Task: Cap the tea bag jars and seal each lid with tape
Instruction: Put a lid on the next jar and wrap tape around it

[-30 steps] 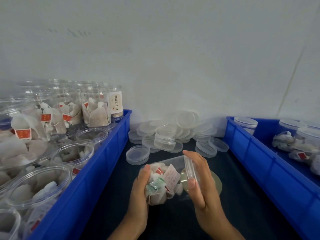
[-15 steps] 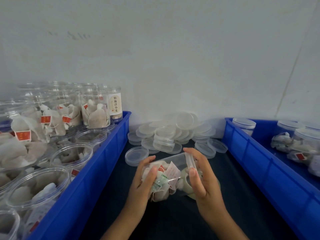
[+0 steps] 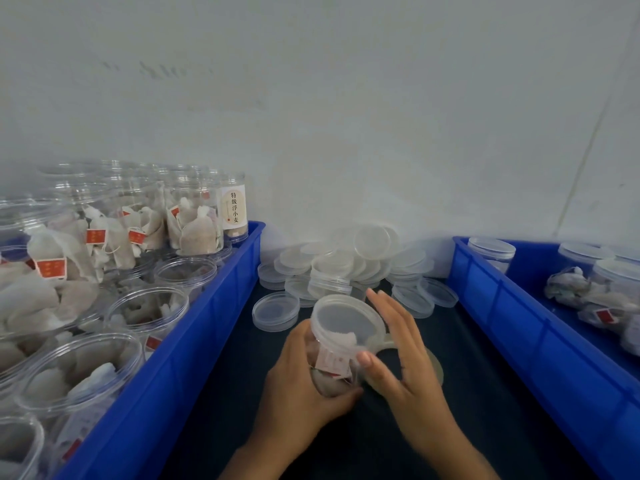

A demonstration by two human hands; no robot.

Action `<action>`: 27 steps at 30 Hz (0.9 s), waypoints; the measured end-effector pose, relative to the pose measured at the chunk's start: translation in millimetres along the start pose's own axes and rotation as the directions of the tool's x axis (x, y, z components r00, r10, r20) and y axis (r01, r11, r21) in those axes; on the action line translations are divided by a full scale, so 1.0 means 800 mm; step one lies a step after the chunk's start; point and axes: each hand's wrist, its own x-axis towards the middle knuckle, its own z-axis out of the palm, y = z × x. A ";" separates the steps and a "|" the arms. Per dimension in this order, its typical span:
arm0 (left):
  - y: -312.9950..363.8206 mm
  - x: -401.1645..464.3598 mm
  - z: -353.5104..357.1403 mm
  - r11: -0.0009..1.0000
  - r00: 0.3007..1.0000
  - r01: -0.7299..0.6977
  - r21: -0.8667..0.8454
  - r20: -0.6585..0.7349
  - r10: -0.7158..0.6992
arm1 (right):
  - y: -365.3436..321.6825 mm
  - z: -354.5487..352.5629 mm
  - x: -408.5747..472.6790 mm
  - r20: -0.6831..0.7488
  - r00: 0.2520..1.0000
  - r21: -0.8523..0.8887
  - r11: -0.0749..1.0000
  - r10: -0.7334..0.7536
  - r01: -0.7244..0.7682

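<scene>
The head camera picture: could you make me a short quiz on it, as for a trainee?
1. True or false: the clear plastic tea bag jar in the hands already wears a clear round lid.
2. Which hand grips the jar's body?
3. The open jars stand in the: A) left blue plastic bin B) right blue plastic bin.

Key: 1 true; 2 the left hand, with the right hand thumb at the lid's rim; 3 A.

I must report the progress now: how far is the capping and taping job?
Done: capped jars stand in the right blue bin. In hand: the left hand grips a clear plastic jar of tea bags with its clear round lid on; the right hand touches it. Left: open jars in the left blue bin. No tape shows.
</scene>
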 end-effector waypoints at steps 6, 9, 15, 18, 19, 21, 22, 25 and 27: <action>-0.015 0.004 0.001 0.991 0.990 0.104 -0.079 -0.090 -0.111 | 0.034 0.001 -0.009 0.072 0.941 -0.300 0.907 0.332 -0.297; -0.019 0.006 0.003 0.989 0.987 0.112 -0.095 -0.103 -0.121 | 0.041 0.006 -0.013 0.079 0.933 -0.552 0.795 0.352 -0.253; -0.027 0.009 0.003 0.978 0.980 0.169 -0.126 -0.087 -0.180 | 0.047 0.006 -0.015 0.077 0.927 -0.661 0.715 0.367 -0.228; -0.009 0.003 0.003 0.991 0.979 0.132 -0.007 -0.152 -0.132 | 0.044 0.007 -0.012 0.083 0.932 -0.668 0.714 0.352 -0.210; -0.001 0.002 0.002 0.994 0.973 0.078 0.077 -0.223 -0.059 | 0.044 0.007 -0.011 0.082 0.932 -0.670 0.712 0.354 -0.212; 0.015 0.000 -0.003 0.954 0.900 -0.105 0.283 -0.382 0.212 | 0.043 0.006 -0.011 0.074 0.931 -0.666 0.713 0.358 -0.221; 0.022 0.000 -0.005 0.906 0.833 -0.198 0.375 -0.422 0.357 | 0.042 0.005 -0.011 0.066 0.932 -0.656 0.719 0.355 -0.227; 0.029 -0.003 -0.001 0.752 0.720 -0.411 0.515 -0.322 0.614 | 0.037 -0.002 -0.009 0.036 0.930 -0.580 0.765 0.367 -0.279; 0.028 -0.006 0.007 0.726 0.793 -0.489 0.484 -0.099 0.601 | 0.034 -0.007 -0.009 0.040 0.931 -0.496 0.816 0.363 -0.296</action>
